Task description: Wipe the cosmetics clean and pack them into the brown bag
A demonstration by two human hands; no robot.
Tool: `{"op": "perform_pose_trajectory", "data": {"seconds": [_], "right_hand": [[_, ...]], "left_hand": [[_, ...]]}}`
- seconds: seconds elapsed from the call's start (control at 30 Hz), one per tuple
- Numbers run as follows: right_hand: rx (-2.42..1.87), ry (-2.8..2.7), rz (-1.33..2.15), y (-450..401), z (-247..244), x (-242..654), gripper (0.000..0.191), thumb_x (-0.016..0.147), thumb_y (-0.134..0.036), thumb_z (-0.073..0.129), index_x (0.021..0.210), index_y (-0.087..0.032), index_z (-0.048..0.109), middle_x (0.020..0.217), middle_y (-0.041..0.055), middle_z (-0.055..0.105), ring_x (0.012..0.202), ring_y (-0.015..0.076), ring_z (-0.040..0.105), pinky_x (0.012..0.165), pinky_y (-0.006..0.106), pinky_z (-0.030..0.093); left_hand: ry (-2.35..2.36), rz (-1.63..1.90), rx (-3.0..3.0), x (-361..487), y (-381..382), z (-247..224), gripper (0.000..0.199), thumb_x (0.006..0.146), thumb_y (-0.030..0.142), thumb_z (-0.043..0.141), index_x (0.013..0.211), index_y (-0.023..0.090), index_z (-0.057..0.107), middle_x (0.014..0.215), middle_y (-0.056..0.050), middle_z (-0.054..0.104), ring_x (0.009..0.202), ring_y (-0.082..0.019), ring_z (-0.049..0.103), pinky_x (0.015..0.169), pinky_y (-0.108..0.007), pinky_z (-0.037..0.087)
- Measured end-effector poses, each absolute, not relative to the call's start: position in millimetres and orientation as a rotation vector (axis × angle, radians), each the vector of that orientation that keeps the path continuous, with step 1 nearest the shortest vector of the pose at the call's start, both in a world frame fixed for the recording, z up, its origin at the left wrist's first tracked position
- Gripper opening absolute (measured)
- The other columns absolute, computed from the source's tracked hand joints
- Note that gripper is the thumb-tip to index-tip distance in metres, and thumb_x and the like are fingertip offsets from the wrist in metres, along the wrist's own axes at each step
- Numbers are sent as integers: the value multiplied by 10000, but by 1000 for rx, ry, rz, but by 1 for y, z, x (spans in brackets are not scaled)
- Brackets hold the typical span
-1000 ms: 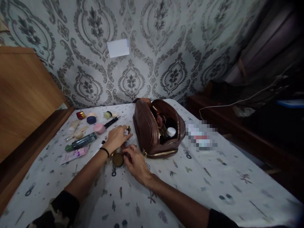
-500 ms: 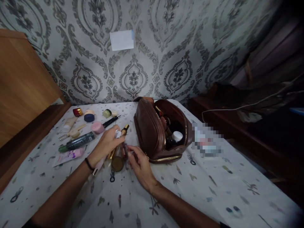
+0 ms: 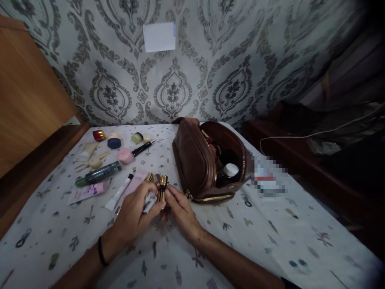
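Head camera: left hand (image 3: 132, 210) curls round a white item (image 3: 149, 201), right hand (image 3: 185, 216) pinches a gold tube (image 3: 163, 183) beside the open bag (image 3: 192, 160); seemingly partway, cosmetics (image 3: 125, 155) lie on the cloth (image 3: 255, 253), others inside

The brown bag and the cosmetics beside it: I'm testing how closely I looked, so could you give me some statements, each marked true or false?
1. The brown bag is open. True.
2. The right hand is inside the bag. False: the right hand is outside it, with fingers at a gold-and-black tube.
3. A white-capped bottle is in the bag. True.
4. The pink jar is in the bag. False: the pink jar is on the printed cloth, to the left of the bag.
5. The left hand holds a white item. True.
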State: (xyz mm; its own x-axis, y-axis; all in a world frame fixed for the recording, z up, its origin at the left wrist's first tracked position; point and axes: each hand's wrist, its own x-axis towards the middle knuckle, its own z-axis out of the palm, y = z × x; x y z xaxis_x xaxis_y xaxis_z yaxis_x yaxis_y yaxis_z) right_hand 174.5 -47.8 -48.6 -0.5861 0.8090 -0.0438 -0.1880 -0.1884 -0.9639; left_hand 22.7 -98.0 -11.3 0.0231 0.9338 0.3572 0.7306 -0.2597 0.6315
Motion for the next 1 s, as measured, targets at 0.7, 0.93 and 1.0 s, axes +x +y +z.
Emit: {"op": "perform_pose_trajectory", "data": {"seconds": [0.7,0.93,1.0], "right_hand": [[-488,-1652,2136,-61,-36,177,526,758,-628,734,945,-158,590,812,-20,515,718,98,477,658,230,388],[-503,-1547,2100,-57,-42,176,561,754,-590,762,1113,-180,625,813,-26,537,690,89,499,627,221,400],[-523,-1570,2029,-57,-45,174,532,758,-556,772,1103,-179,626,816,-25,547,676,82,483,612,216,386]], "left_hand": [[1658,1155,1771,11,-102,-5,350,969,396,414,670,216,433,637,23,466,631,-154,449,598,-274,359],[1621,1259,1576,9,-98,-3,424,991,472,394,664,207,443,640,28,438,623,-143,421,607,-272,348],[1611,1304,1540,7,-98,-3,442,997,498,370,689,204,486,662,17,466,646,-150,450,635,-276,368]]}}
